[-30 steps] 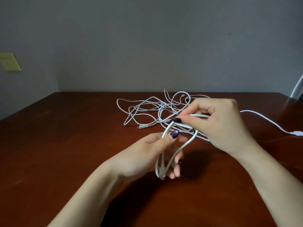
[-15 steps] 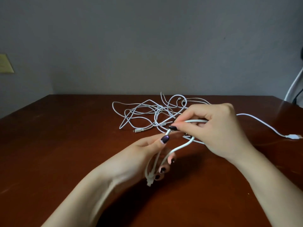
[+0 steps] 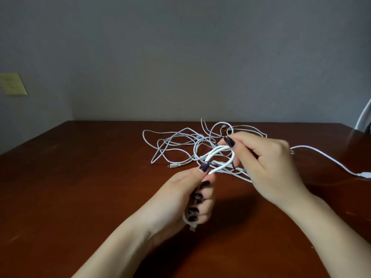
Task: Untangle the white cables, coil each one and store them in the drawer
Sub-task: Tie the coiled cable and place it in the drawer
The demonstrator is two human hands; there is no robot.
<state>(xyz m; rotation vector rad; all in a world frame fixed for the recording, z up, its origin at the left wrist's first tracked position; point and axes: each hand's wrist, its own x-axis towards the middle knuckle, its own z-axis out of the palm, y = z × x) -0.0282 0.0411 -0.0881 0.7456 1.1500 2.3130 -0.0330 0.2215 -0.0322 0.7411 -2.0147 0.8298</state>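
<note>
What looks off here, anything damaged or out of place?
Nothing damaged. The white cables lie knotted in a heap on the table, and one strand trails right to a plug near the edge.

Desk [image 3: 84, 177]: reddish-brown wood look, smooth semi-gloss finish, soft reflections, a few faint scuffs. White cables [image 3: 197, 146]: smooth plastic-looking jacket, satin sheen. Held cable [image 3: 218, 150]: brighter white, jacket texture too fine to tell. Plug [image 3: 364, 174] at far right: white plastic look. Nails on the fingers [image 3: 202, 209]: dark glossy polish. Wall [image 3: 180, 57]: matt grey paint. Wall plate [image 3: 13, 84]: cream, smooth, plastic look.
</note>
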